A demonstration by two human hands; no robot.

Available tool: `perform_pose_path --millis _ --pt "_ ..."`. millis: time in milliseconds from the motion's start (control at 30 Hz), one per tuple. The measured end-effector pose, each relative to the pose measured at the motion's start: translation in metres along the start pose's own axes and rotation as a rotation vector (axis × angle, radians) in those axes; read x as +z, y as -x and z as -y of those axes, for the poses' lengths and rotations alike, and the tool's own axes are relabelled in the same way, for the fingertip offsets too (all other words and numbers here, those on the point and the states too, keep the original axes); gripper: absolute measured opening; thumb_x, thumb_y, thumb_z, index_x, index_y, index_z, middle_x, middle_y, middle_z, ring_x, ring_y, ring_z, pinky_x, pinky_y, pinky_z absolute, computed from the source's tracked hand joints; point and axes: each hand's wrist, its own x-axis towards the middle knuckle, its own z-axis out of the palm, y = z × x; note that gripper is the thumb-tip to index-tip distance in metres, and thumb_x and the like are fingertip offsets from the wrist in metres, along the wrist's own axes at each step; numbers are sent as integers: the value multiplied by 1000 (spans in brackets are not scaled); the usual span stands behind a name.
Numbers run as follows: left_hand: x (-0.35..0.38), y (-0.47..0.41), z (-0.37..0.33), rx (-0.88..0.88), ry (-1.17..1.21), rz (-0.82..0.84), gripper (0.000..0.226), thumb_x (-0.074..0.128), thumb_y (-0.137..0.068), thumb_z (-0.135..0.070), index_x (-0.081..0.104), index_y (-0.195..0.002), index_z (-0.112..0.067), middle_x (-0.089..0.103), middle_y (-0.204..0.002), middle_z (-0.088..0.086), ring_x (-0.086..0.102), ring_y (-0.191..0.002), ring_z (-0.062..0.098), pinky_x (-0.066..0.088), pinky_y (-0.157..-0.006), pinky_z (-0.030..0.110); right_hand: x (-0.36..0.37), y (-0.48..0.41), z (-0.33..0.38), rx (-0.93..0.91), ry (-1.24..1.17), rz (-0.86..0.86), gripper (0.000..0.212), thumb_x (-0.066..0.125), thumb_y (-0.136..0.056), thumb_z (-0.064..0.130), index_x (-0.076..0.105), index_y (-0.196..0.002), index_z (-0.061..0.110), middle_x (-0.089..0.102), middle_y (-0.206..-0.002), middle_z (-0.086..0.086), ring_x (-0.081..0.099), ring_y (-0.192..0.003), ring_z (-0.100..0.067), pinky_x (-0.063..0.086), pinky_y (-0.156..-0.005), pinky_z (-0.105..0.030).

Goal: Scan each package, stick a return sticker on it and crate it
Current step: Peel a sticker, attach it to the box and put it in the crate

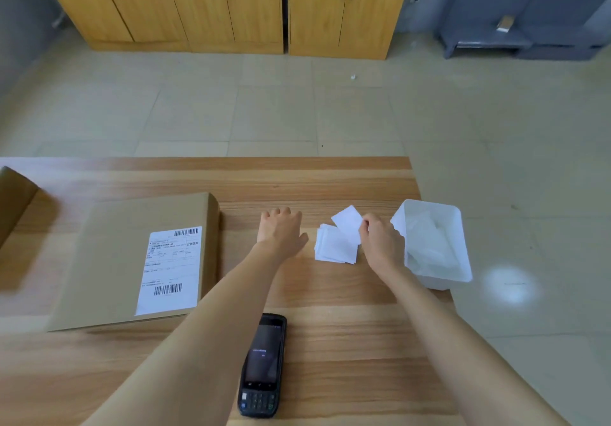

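Both bare forearms come up from the bottom of the frame over the wooden table (330, 310). Between them, lowest in the frame, a black handheld scanner (263, 366) lies face up, keypad toward the bottom edge and screen faintly lit.

The left hand (281, 230) lies palm down at mid-frame, thumb spread to the right, fingers loosely bent and holding nothing; whether it touches the table I cannot tell. The right hand (382, 240), just right of centre, pinches one white sticker (348, 224) by its right edge between thumb and fingertips, tilted above a loose pile of stickers (334, 248).

The package (112, 260), a flat brown carton, lies left of centre, its long axis running up the frame with a slight rightward lean. Its shipping label (172, 270) faces up, one barcode at each end.

A white bin (459, 227) at the table's right edge, just beside the right hand, holds pale crumpled material. A cardboard box flap (13, 201) shows at the left edge. Beyond lie tiled floor (264, 111) and, along the top, wooden cabinets (198, 5).
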Motion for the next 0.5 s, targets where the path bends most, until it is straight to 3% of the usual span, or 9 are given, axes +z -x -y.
perform_pose_path --millis 133,300,500 --pt "-26 6 -8 70 35 -99 51 48 -92 -42 40 -136 -16 51 -131 7 45 -122 27 31 -101 38 -29 2 12 -6 -176 15 21 34 -99 14 54 -97 8 60 -85 -6 57 -77 -28 33 -61 -34" --pt "-46 17 -15 143 76 -196 69 57 -85 -46 29 -141 -19 49 -131 5 46 -120 26 33 -99 36 -49 10 34 -2 -466 119 14 46 -88 5 58 -96 8 60 -87 -3 61 -80 -24 40 -65 -31" --pt "-43 31 -15 123 89 -260 86 58 -83 -56 19 -147 -13 45 -134 7 46 -122 26 33 -102 37 -54 34 55 -41 -585 145 11 55 -82 2 66 -87 1 63 -72 -6 49 -61 -14 31 -47 -16"
